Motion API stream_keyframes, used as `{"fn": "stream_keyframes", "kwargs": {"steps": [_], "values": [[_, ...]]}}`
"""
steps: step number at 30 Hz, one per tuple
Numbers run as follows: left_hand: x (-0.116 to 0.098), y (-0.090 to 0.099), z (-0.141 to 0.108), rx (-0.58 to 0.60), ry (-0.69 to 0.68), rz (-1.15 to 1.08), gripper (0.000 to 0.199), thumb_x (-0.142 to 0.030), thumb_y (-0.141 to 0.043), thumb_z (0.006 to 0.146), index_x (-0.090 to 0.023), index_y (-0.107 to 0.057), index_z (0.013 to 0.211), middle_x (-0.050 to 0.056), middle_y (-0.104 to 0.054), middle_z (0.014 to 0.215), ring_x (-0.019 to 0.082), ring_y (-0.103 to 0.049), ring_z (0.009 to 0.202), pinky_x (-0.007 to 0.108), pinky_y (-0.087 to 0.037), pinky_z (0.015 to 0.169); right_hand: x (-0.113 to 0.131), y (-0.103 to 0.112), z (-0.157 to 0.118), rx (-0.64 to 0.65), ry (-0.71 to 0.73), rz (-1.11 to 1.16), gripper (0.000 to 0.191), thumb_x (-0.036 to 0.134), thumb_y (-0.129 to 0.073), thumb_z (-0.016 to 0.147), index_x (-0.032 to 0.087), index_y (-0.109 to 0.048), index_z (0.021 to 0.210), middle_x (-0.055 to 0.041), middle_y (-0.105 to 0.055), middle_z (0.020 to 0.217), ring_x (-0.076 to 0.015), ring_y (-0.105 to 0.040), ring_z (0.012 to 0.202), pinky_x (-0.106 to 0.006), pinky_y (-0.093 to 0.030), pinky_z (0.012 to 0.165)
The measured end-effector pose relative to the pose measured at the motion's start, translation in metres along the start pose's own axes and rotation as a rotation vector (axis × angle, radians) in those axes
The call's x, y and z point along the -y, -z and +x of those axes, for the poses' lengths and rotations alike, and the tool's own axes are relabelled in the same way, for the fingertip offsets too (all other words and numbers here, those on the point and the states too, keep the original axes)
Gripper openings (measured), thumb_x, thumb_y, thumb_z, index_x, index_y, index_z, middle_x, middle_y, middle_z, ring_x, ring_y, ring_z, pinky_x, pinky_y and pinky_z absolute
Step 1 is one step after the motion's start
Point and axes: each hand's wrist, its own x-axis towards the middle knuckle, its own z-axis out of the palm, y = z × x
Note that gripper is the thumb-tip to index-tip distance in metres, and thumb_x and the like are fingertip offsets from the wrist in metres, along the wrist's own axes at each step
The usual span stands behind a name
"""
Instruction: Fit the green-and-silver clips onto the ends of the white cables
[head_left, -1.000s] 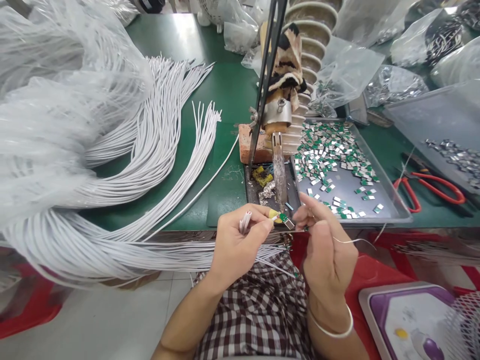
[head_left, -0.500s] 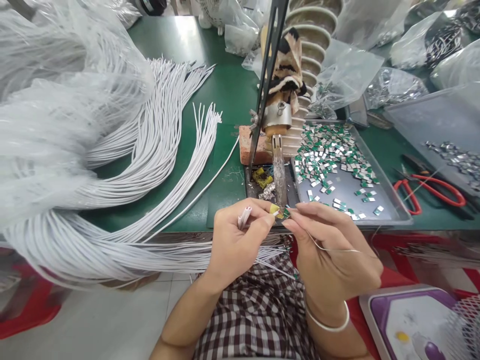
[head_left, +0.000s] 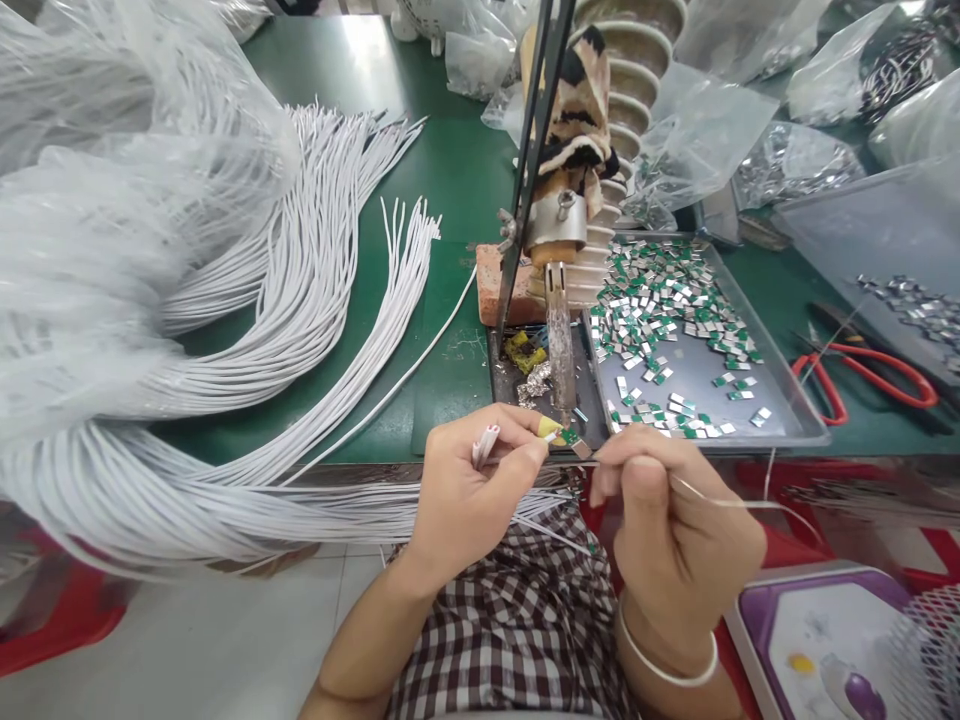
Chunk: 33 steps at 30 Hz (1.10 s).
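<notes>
My left hand (head_left: 465, 495) is closed, pinching a white cable (head_left: 487, 444) between thumb and forefinger. Something yellow covers the forefinger's tip. At the cable's end is a small green circuit board (head_left: 576, 443), just below the tip of an upright soldering iron (head_left: 559, 345). Whether the iron touches the board I cannot tell. To the right of the board, my right hand (head_left: 675, 510) is closed on a thin strand of solder wire (head_left: 739, 503), which trails off to the right. A gap separates the right fingertips from the board.
A grey tray (head_left: 814, 430) of small circuit boards lies right of the iron, red-handled pliers (head_left: 874, 370) beyond it. A brick (head_left: 495, 285) sits behind the dark soldering plate (head_left: 517, 375). Bundles of white cables (head_left: 315, 270) spread over the left side, partly under plastic.
My right hand has drawn back right and down from the iron's tip with the solder wire, uncovering the green board. My left hand has barely moved.
</notes>
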Motion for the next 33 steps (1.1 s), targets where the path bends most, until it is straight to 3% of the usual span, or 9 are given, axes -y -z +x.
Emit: {"fn": "stream_keyframes", "kwargs": {"steps": [2,5,9,13,18,23,26,30,33], "values": [[0.002,-0.001,0.0,0.013,-0.001,0.02,0.019,-0.01,-0.061,0.079,-0.018,-0.063,0.062,-0.001,-0.076,0.08,0.009,-0.06,0.06,0.021,-0.045,0.056,0.0,0.001,-0.001,0.023,-0.101,-0.013,0.02,0.016,-0.048,0.098,0.02,-0.067,0.09,0.0045,-0.056,0.061,-0.0074,-0.053,0.051,-0.022,-0.047,0.052],[0.003,-0.002,0.002,0.002,0.014,0.022,0.019,-0.01,-0.061,0.079,-0.018,-0.063,0.062,0.0,-0.075,0.08,0.01,-0.06,0.06,0.022,-0.044,0.054,-0.002,-0.003,-0.003,-0.107,-0.137,-0.073,0.021,0.016,-0.047,0.099,0.021,-0.066,0.105,0.0041,-0.065,0.068,-0.0064,-0.06,0.053,-0.02,-0.051,0.053],[0.0,-0.004,0.005,-0.025,0.031,0.0,0.018,-0.012,-0.062,0.076,-0.018,-0.063,0.059,0.0,-0.075,0.076,0.012,-0.06,0.063,0.023,-0.044,0.055,-0.007,-0.011,-0.001,-0.271,0.043,-0.128,0.011,0.012,-0.068,0.087,0.022,-0.07,0.092,0.0021,-0.075,0.08,-0.013,-0.073,0.072,-0.025,-0.06,0.067],[-0.004,-0.004,0.006,-0.034,0.041,-0.011,0.018,-0.013,-0.062,0.076,-0.018,-0.063,0.059,0.001,-0.075,0.075,0.013,-0.06,0.062,0.024,-0.045,0.056,-0.008,-0.015,0.004,-0.3,0.231,-0.168,0.02,0.006,-0.073,0.08,0.023,-0.074,0.092,-0.0006,-0.076,0.089,-0.0162,-0.073,0.084,-0.031,-0.062,0.074],[-0.006,-0.004,0.005,-0.047,0.051,-0.03,0.018,-0.014,-0.063,0.077,-0.018,-0.064,0.06,0.002,-0.076,0.077,0.015,-0.063,0.066,0.026,-0.047,0.058,-0.001,-0.013,0.005,-0.257,0.261,-0.235,0.028,0.005,-0.077,0.077,0.024,-0.075,0.097,-0.0003,-0.076,0.095,-0.0149,-0.072,0.085,-0.029,-0.062,0.075],[-0.006,-0.003,0.002,-0.02,0.04,-0.034,0.019,-0.013,-0.062,0.077,-0.018,-0.064,0.059,0.003,-0.077,0.078,0.015,-0.063,0.065,0.025,-0.046,0.055,0.0,-0.01,0.002,-0.226,0.214,-0.126,0.025,0.005,-0.074,0.079,0.024,-0.075,0.096,-0.0008,-0.075,0.093,-0.0162,-0.071,0.084,-0.032,-0.061,0.075],[-0.004,-0.004,0.001,-0.034,0.036,-0.008,0.019,-0.013,-0.062,0.077,-0.018,-0.063,0.058,0.002,-0.076,0.075,0.013,-0.061,0.06,0.024,-0.045,0.053,-0.001,-0.005,0.001,-0.147,0.181,-0.057,0.019,0.009,-0.066,0.085,0.022,-0.072,0.097,-0.0022,-0.073,0.087,-0.0168,-0.069,0.08,-0.033,-0.059,0.067],[0.0,-0.003,0.0,-0.008,-0.008,0.051,0.017,-0.013,-0.063,0.08,-0.017,-0.065,0.063,0.003,-0.073,0.082,0.012,-0.062,0.065,0.022,-0.046,0.057,-0.001,0.002,0.001,-0.003,-0.013,-0.034,0.018,0.012,-0.052,0.094,0.02,-0.067,0.089,0.0029,-0.062,0.066,-0.0087,-0.058,0.056,-0.023,-0.047,0.051],[0.002,0.0,0.0,0.09,-0.051,0.143,0.011,-0.014,-0.066,0.081,-0.017,-0.068,0.07,0.005,-0.068,0.089,0.013,-0.062,0.075,0.02,-0.045,0.059,-0.001,0.003,0.004,0.044,-0.097,-0.174,0.013,0.014,-0.06,0.091,0.019,-0.065,0.08,0.0038,-0.062,0.065,-0.0067,-0.058,0.056,-0.019,-0.046,0.052]]}}
